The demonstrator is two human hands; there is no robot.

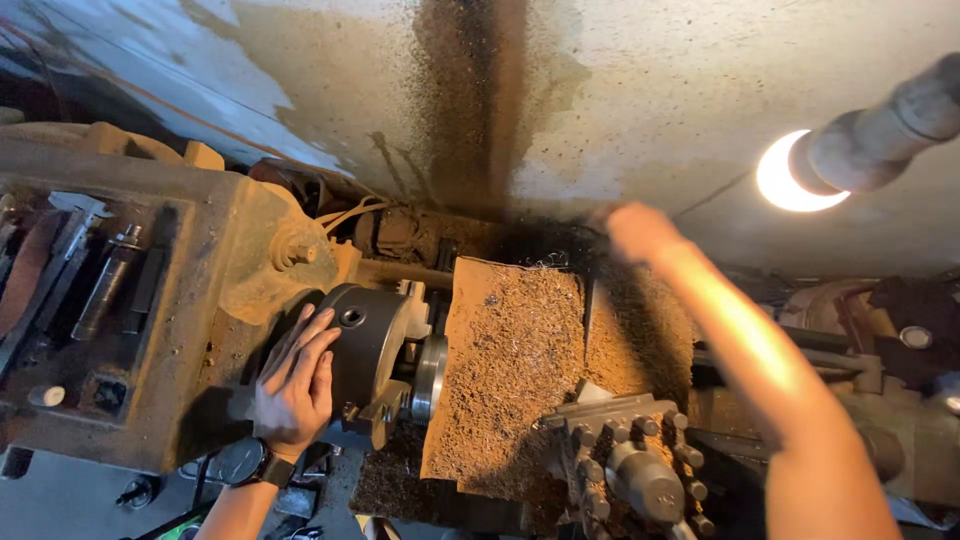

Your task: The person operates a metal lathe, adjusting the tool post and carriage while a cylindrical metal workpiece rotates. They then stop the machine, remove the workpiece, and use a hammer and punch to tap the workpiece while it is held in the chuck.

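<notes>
Resting: the left hand (pixel 296 388) is laid flat on the dark round lathe chuck (pixel 368 345), its fingers (pixel 318 335) spread and released, nothing being grasped.
Chuck: it is mounted on the rusty headstock (pixel 130 300), which is seen to the left of the left fingers; a shiny metal workpiece (pixel 431 375) is held in it just to the right of them.
Right hand: the right hand (pixel 640 230) is stretched far over the machine toward the wall and is blurred; whether its fingers are clenched or released cannot be told.
Surface: a board covered in brown metal chips (pixel 515 370) is lying between the two hands, and a tool post with many bolts (pixel 635 465) is seen below the right forearm.
Headstock top: measuring tools and small parts (pixel 105 285) are laid in a shallow tray, well apart from the left fingers.
Wrist: a dark watch (pixel 248 463) is worn on the left wrist.
Room: a pale, stained concrete wall (pixel 700 80) with a dark sooty streak is seen behind the lathe; a lit bulb in a work lamp (pixel 795 175) is glowing to the right of the right fingers.
</notes>
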